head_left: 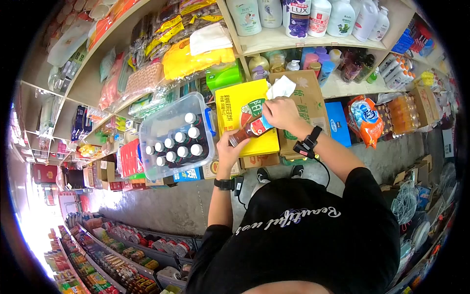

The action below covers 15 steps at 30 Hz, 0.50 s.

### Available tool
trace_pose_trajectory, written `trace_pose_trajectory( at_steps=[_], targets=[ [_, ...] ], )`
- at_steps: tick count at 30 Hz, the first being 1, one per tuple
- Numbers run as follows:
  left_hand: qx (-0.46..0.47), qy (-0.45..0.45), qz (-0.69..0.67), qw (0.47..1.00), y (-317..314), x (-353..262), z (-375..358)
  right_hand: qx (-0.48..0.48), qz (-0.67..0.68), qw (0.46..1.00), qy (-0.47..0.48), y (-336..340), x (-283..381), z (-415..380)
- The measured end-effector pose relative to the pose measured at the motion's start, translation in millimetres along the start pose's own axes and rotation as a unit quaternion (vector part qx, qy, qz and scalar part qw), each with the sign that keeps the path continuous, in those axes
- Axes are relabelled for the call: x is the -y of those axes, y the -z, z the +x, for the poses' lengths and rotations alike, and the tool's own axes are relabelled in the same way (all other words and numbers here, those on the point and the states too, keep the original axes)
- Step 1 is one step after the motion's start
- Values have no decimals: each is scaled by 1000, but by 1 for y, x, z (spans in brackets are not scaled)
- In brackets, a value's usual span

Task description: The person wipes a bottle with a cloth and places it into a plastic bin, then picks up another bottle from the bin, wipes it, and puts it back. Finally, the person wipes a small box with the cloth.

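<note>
My left hand (229, 153) grips the lower end of a bottle of dark reddish-brown drink (255, 127) with a red and blue label. The bottle lies tilted above a yellow carton (229, 105). My right hand (283, 115) is closed around the bottle's other end and hides it. A crumpled white tissue or cloth (282, 87) sticks out past the right hand's knuckles. Just left of the hands stands a clear plastic bin (164, 113) with a blue side handle. Inside it, several dark bottles with white caps (182, 137) stand upright.
Brown cardboard cartons (308, 93) and a blue box (338, 122) stand right of the yellow carton, with an orange detergent bag (366, 120) beyond. Shelves with shampoo bottles (296, 18) and packaged goods rise behind. Stocked racks (122, 245) stand at lower left.
</note>
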<state>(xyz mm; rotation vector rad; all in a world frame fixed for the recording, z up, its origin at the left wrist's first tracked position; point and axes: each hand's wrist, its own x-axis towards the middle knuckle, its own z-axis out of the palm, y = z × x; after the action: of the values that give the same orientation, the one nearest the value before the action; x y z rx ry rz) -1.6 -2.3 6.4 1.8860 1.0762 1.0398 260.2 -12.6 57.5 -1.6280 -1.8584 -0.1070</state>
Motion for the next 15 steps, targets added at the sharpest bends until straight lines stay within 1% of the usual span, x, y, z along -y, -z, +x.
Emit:
trace_pose_trajectory(
  at_steps=[3, 6, 9, 12, 15],
  targets=[
    [13, 28, 6, 999, 3, 0, 0, 3, -12, 999, 48, 1, -3, -14],
    [42, 54, -27, 997, 3, 4, 3, -82, -2, 988, 128, 8, -3, -30],
    [67, 82, -85, 991, 4, -2, 6, -108, 0, 981, 164, 8, -10, -40],
    [67, 100, -115, 986, 2, 0, 6, -134, 5, 982, 130, -4, -7, -37],
    [65, 68, -66, 993, 2, 2, 8, -132, -12, 987, 95, -7, 7, -37]
  ],
)
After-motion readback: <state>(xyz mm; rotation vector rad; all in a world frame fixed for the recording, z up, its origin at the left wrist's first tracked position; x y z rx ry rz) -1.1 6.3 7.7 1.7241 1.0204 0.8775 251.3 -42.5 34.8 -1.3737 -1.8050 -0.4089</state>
